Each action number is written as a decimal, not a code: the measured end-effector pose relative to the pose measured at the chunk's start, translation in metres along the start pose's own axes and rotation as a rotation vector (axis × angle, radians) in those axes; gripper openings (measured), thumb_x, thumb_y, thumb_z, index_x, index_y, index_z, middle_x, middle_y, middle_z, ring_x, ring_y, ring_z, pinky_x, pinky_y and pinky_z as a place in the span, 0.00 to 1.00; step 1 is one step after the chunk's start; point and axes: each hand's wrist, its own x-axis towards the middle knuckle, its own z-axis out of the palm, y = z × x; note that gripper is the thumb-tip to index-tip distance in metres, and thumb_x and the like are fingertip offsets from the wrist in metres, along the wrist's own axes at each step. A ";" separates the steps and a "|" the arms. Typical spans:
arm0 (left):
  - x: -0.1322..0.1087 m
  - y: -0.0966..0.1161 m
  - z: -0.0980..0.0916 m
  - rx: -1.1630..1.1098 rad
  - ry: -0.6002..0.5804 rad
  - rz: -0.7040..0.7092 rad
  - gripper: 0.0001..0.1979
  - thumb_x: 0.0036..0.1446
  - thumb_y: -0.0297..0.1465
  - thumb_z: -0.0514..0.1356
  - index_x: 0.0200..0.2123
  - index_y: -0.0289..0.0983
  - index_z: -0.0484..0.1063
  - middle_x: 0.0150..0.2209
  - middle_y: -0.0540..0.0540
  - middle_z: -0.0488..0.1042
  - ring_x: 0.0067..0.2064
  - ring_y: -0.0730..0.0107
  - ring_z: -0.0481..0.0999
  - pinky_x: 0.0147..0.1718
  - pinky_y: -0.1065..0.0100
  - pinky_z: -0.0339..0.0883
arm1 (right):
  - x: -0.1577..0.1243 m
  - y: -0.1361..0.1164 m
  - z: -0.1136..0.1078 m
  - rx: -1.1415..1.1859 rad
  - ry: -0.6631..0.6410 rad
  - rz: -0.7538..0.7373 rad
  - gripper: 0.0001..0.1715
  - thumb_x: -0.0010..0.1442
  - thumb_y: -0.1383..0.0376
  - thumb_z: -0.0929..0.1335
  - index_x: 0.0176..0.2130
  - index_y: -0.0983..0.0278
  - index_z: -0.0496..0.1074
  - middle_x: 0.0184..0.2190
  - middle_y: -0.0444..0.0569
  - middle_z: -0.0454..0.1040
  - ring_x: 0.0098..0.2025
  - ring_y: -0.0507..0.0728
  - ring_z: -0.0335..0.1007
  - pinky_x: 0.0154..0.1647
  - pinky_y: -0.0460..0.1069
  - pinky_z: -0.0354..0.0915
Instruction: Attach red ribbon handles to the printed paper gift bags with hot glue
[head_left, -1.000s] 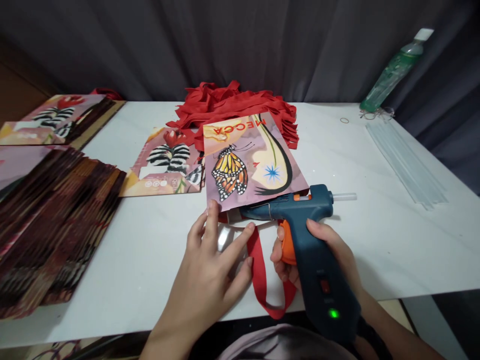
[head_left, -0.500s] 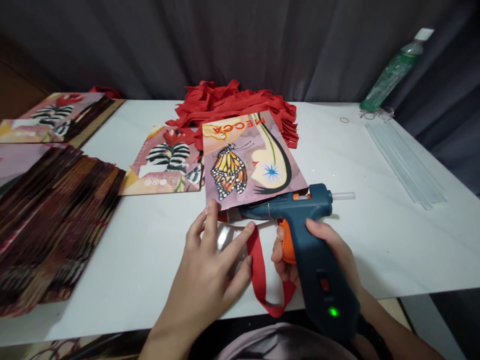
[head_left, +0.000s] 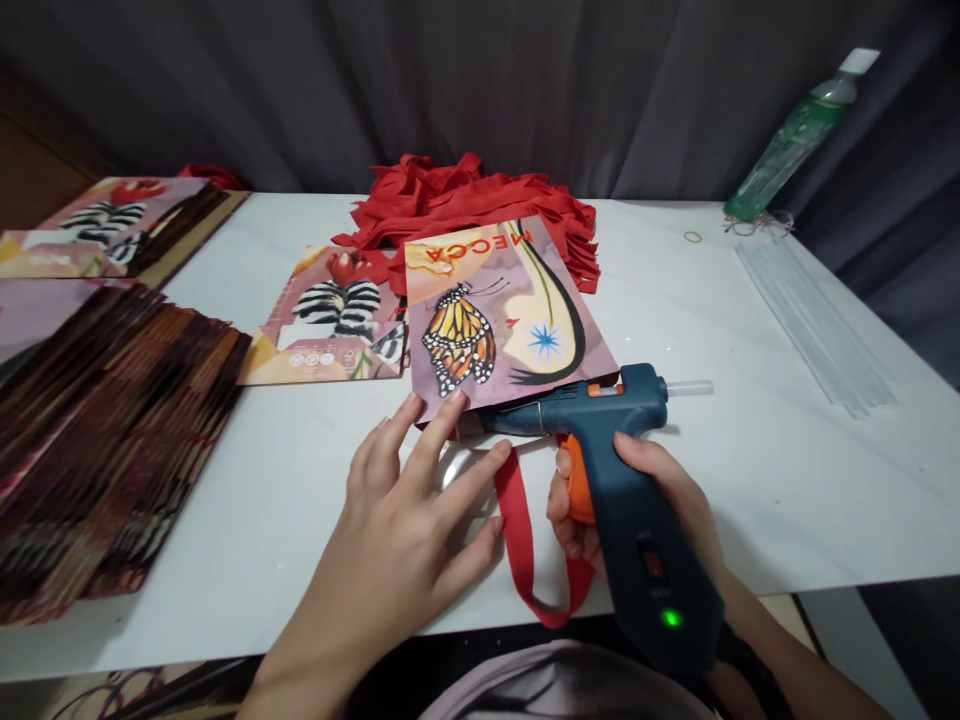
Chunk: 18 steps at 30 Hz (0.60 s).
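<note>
Dark curtain (head_left: 300, 90) backed a white table (head_left: 757, 500), where, from the head view, most things sat around one printed bag (head_left: 502, 310). It lay with its lettering upside down to the wearer, probably so that its opening faced the hands. Beyond the bag was a heap of red ribbons (head_left: 480, 205); left of it lay a second bag (head_left: 330, 325) and, farther out, a stack (head_left: 112, 450). Well to its right were glue sticks (head_left: 814, 330) and a bottle (head_left: 795, 150), seemingly parked out of the elbows' way. Just short of the bag, the left hand (head_left: 409, 510) had its fingers spread, two tips on the near edge, likely to steady the panel. The right hand (head_left: 679, 495) was wrapped around the handle of the gun (head_left: 611, 430), fingers curled at the trigger (head_left: 580, 480); whether it was squeezed, I could not tell. The nose pointed left beneath the bag's near edge, presumably to reach inside; its tip was hidden. So the bag lay ahead and to the left of the right-hand grip, outside it. From its near edge, a red strap (head_left: 517, 535) looped out between the hands.
</note>
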 end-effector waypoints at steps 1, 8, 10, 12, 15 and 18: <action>0.000 0.000 0.000 0.011 -0.004 -0.001 0.20 0.57 0.40 0.60 0.54 0.49 0.72 0.67 0.40 0.54 0.66 0.34 0.51 0.57 0.38 0.54 | 0.000 0.000 0.000 0.000 -0.009 -0.006 0.33 0.58 0.43 0.62 0.28 0.69 0.77 0.20 0.52 0.72 0.21 0.53 0.65 0.21 0.46 0.60; 0.001 0.001 -0.003 0.079 -0.036 0.008 0.21 0.56 0.39 0.60 0.54 0.49 0.72 0.67 0.40 0.55 0.64 0.32 0.54 0.53 0.39 0.57 | 0.000 -0.001 0.000 -0.008 -0.033 -0.021 0.32 0.58 0.44 0.62 0.28 0.68 0.77 0.21 0.52 0.73 0.21 0.53 0.66 0.21 0.46 0.60; 0.001 0.001 -0.003 0.077 -0.038 0.010 0.21 0.56 0.39 0.60 0.54 0.49 0.72 0.67 0.40 0.54 0.64 0.32 0.54 0.53 0.39 0.57 | 0.001 -0.001 0.000 0.000 -0.019 -0.019 0.31 0.57 0.44 0.63 0.27 0.67 0.76 0.20 0.53 0.73 0.22 0.54 0.66 0.22 0.46 0.60; 0.002 0.001 -0.003 0.072 -0.040 0.007 0.21 0.56 0.39 0.60 0.54 0.49 0.72 0.67 0.40 0.54 0.64 0.32 0.54 0.53 0.39 0.57 | 0.001 -0.001 0.000 0.013 -0.002 -0.014 0.30 0.56 0.44 0.63 0.28 0.67 0.76 0.20 0.52 0.73 0.22 0.54 0.66 0.22 0.46 0.60; 0.003 0.000 -0.003 0.066 -0.050 0.005 0.21 0.56 0.40 0.60 0.54 0.49 0.72 0.67 0.39 0.53 0.64 0.31 0.54 0.52 0.38 0.57 | 0.001 -0.001 0.002 0.046 0.019 -0.005 0.27 0.56 0.45 0.65 0.29 0.66 0.75 0.19 0.50 0.73 0.21 0.54 0.66 0.21 0.46 0.60; 0.002 0.000 -0.003 0.058 -0.054 0.007 0.21 0.56 0.40 0.60 0.54 0.49 0.72 0.67 0.39 0.53 0.64 0.30 0.53 0.52 0.37 0.57 | 0.001 -0.001 0.003 0.064 0.029 0.008 0.27 0.55 0.45 0.65 0.29 0.66 0.75 0.21 0.51 0.74 0.20 0.53 0.65 0.20 0.46 0.60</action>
